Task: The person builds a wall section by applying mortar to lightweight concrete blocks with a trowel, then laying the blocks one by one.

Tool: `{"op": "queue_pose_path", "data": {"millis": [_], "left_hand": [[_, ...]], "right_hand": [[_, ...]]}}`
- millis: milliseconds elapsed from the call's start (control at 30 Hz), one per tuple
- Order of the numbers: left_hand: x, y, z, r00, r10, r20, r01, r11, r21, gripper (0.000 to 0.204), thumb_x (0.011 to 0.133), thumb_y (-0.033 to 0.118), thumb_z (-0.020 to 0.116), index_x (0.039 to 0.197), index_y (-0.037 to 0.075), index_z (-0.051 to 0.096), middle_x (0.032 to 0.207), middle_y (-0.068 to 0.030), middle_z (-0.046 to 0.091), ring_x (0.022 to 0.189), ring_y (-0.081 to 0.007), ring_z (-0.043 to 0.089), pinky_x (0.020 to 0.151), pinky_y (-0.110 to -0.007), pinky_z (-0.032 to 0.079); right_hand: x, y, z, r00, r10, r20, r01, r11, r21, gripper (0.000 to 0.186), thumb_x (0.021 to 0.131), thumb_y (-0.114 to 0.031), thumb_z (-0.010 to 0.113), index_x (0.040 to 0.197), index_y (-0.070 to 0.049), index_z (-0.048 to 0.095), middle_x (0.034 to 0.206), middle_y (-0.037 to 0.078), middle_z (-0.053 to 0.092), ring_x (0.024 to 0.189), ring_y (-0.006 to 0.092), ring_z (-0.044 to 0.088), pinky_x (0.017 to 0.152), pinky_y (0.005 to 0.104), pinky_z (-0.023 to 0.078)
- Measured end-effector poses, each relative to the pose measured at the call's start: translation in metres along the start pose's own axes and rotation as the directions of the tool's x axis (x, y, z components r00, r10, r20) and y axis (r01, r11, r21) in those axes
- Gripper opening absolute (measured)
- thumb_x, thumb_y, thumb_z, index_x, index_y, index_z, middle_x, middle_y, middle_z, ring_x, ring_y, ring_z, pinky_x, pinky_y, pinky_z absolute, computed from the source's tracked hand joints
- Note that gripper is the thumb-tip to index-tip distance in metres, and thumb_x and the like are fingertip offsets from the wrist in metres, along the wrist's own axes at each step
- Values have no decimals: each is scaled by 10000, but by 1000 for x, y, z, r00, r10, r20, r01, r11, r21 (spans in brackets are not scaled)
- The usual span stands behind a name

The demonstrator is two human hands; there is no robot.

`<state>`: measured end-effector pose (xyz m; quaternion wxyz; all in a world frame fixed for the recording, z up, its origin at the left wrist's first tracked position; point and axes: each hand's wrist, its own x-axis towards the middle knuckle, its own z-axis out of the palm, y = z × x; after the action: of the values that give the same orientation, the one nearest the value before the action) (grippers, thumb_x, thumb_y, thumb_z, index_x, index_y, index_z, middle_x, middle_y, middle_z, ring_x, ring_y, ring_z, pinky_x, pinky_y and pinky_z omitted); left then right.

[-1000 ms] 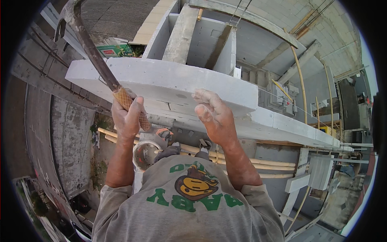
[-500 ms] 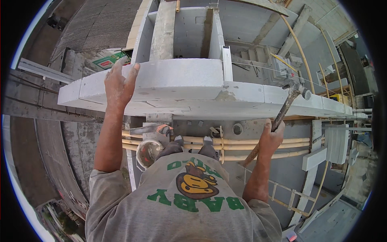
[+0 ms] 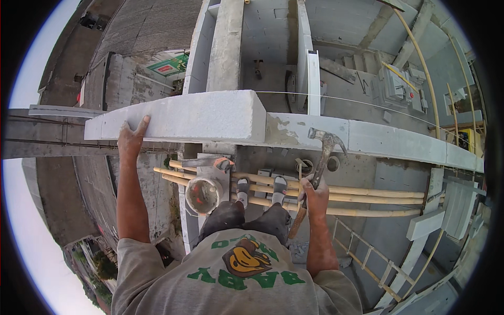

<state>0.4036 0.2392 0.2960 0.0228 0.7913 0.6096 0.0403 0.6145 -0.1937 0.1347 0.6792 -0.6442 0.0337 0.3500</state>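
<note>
A long white lightweight concrete block (image 3: 205, 115) lies on top of a narrow wall of similar blocks (image 3: 394, 142). My left hand (image 3: 132, 139) presses against the block's near side toward its left end, thumb stretched out and fingers apart. In my right hand (image 3: 315, 197) is a claw hammer (image 3: 326, 149), gripped by its handle with the fingers wrapped round. The hammer's head is up near the wall's near face, right of the block's end, and seems apart from it. Grey mortar smears (image 3: 281, 131) mark the wall beside that end.
Bamboo poles (image 3: 362, 197) run across below the wall, by my feet. A dusty bucket (image 3: 203, 195) stands left of my legs, near a tool with an orange handle (image 3: 223, 164). A taut string (image 3: 357, 102) stretches along the wall. A ladder-like frame (image 3: 362, 252) lies lower right.
My left hand has come down from above the block's edge onto its near side. The hammer has swung leftward, its head now tipped the other way. The whole view has shifted.
</note>
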Motion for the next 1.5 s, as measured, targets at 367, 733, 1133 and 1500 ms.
{"op": "queue_pose_path", "data": {"millis": [367, 733, 1133, 1500], "left_hand": [[-12, 14, -10, 998, -57, 20, 56, 997, 54, 994, 756, 651, 595, 1271, -178, 409, 1269, -369, 457, 1232, -427, 449, 1037, -411, 342], [-6, 23, -21, 996, -47, 70, 41, 995, 89, 918, 749, 580, 650, 1241, -167, 442, 1102, -360, 568, 1109, -426, 555, 960, -423, 409], [3, 32, -35, 970, -135, 201, 89, 971, 222, 961, 734, 657, 636, 1200, -165, 461, 999, -372, 592, 1036, -449, 588, 935, -466, 432], [-1, 16, -31, 990, -30, 134, -13, 953, 303, 896, 814, 661, 522, 1253, -116, 444, 1060, -376, 573, 1053, -470, 564, 933, -486, 416]], "right_hand": [[42, 49, 10, 996, 25, 81, -4, 967, -254, 177, 814, -143, 659, 889, 6, 599, 678, -15, 544, 554, 43, 443, 522, 212, 390], [60, 38, 45, 939, 335, 84, -336, 942, -3, 138, 806, -100, 642, 769, -47, 519, 561, -24, 464, 413, 55, 410, 388, 234, 322], [78, 59, 23, 866, 366, 341, -374, 926, -46, 187, 796, -181, 667, 828, -38, 550, 586, 6, 511, 478, 92, 485, 453, 242, 380], [33, 83, -4, 980, 159, 119, -97, 905, -414, 268, 826, -264, 677, 835, -17, 573, 713, -8, 541, 661, 85, 460, 622, 264, 405]]}}
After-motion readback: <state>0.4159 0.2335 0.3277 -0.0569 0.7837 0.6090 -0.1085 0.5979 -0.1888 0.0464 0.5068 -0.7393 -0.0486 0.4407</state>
